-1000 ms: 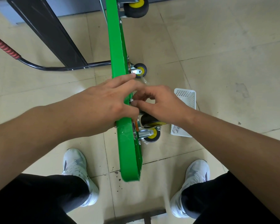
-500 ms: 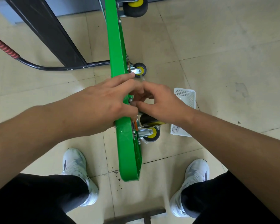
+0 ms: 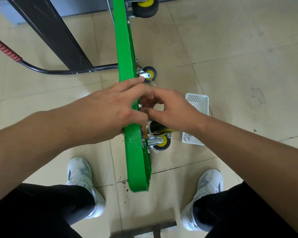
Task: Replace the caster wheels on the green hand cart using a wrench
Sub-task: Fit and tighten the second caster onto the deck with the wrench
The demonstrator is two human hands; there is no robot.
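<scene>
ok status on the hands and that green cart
Left hand flat across green metal cart deck. Right hand curled at its underside by black-and-yellow caster wheel, pinch hidden. Steel wrench idle in white plastic basket. Nothing blocking.

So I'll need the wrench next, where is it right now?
In the head view, the wrench lies in the near end of the white basket on the floor, right of the green cart, beside the nearest caster wheel.
</scene>
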